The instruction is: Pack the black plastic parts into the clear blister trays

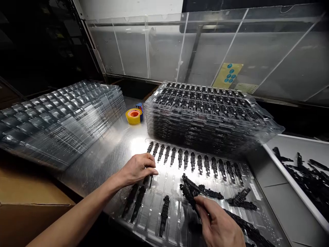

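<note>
A: Black plastic, all of it? What is the right hand (218,226) gripping?

B: A bunch (191,189) of long black parts, clamped between thumb and fingers, the far ends fanning up and to the left. It hangs just over the middle of the tray (177,211).

A: And the tray?

B: Clear, moulded into slots, flat on the steel table (102,154) right in front of the person. Its far row (192,160) is filled from end to end, 1 part per slot. The nearer rows are mostly bare, with a few slots filled at the left.

A: Left hand (138,168)?

B: Fingers bent, tips pressed down on the tray's left side, at the left end of the far row. Whether it pinches a part under there, I cannot tell.

A: Anything loose?

B: Yes. A heap (241,201) of parts lies across the slots, right of the bunch, and more parts trail toward the tray's near right corner beside the right hand.

A: Round about?

B: Just behind the tray stands a stack (205,116) of filled trays. At the left a slumped pile (59,116) of bare clear trays leans away. A yellow tape (134,116) sits between the 2, far back on the table. At the right a white bin (282,171) holds more loose black parts. A brown box (25,199) sits at the near left, under the pile's edge. A clear screen (257,51) closes off the back.
</note>
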Demonstrator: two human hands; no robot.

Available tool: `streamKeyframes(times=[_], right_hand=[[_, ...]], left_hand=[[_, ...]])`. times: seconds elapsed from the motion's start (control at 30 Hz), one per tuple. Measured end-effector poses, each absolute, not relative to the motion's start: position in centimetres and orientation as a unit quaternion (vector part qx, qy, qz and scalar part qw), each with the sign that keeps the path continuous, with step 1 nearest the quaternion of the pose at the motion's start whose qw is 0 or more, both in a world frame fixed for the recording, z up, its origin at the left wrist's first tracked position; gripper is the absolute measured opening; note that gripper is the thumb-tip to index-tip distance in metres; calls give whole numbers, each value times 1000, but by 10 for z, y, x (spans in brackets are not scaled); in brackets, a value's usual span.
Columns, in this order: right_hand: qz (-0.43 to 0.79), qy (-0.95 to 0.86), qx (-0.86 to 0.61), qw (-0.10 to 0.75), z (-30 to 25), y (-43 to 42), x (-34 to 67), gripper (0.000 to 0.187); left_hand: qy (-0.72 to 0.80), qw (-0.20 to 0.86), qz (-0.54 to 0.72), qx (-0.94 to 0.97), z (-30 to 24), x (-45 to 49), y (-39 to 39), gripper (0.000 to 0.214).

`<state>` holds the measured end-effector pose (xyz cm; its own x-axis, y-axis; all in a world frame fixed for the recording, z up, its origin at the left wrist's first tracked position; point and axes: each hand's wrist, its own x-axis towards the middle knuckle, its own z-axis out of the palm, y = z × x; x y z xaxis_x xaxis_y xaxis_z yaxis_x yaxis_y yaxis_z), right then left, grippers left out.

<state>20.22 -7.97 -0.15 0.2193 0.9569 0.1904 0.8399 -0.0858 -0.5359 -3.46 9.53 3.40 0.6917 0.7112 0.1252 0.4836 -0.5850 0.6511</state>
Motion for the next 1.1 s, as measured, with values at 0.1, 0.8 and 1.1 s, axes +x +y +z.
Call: streamKeyframes(times=[0.1, 0.8, 1.1], right_hand=[[107, -598, -732, 309, 1, -84, 198, 31], [473, -384, -653, 449, -9, -22, 142, 31], [529, -268, -632, 499, -13, -15, 154, 48]], left_hand=[[342, 323, 168, 867, 27, -25, 97, 15], [467, 615, 260, 579, 8, 6, 59, 21], [354, 784, 250, 445, 8, 12, 60, 29]])
